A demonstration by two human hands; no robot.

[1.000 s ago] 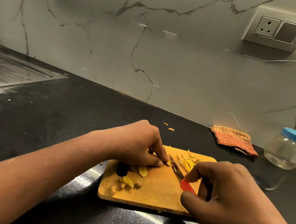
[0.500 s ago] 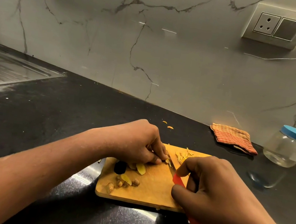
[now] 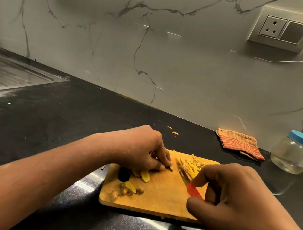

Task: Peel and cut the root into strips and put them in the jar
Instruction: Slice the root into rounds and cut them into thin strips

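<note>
Head view: mid cutting board (image 3: 162,195), the left hand (image 3: 141,149) pinches a root piece (image 3: 171,168) with curled fingers (image 3: 162,156); the right hand (image 3: 236,202) grips the knife (image 3: 193,191). Keep them tucked back and slice thin.

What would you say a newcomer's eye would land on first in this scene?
Probably the two hands over the wooden cutting board at the front edge of the counter: the left hand pinches a root piece while the right hand grips a red-handled knife beside it. Next, the pile of yellow strips at the board's far right corner, and the clear blue-lidded jar, lid on, far right.
</note>
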